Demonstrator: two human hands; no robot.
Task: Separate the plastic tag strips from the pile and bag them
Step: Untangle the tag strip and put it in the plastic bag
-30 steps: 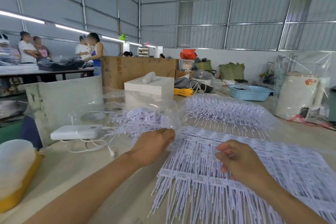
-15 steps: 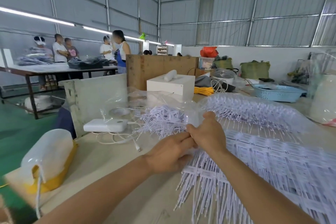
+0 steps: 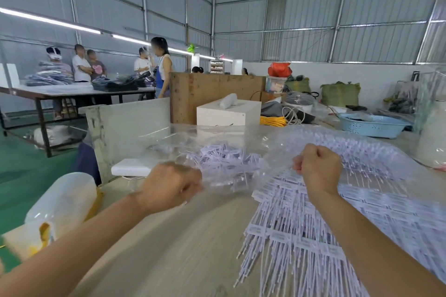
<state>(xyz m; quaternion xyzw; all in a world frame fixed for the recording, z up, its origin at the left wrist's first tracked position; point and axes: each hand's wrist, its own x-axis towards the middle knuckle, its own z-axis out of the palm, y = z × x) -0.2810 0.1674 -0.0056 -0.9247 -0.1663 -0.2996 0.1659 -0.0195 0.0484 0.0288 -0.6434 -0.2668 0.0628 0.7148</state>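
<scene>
A clear plastic bag [image 3: 231, 152] holding loose white tag strips [image 3: 224, 161] is stretched between my two hands above the wooden table [image 3: 183, 243]. My left hand [image 3: 169, 188], blurred by motion, grips the bag's near left edge. My right hand [image 3: 318, 169], curled in a fist, grips the bag's near right edge. A wide pile of joined white tag strips [image 3: 313, 236] lies flat on the table under and in front of my right arm. A second clear bag full of strips [image 3: 350, 149] lies behind my right hand.
A white power bank [image 3: 131, 167] with a cable lies at the left behind my left hand. A translucent jug with a yellow base [image 3: 60, 207] stands near the left table edge. Farther back are a white box [image 3: 226, 113], a blue basket [image 3: 371, 124] and several people at another table.
My hands, close together at the bag's mouth half a second ago, have pulled apart sideways and the bag is now spread wide between them. The camera turned slightly left.
</scene>
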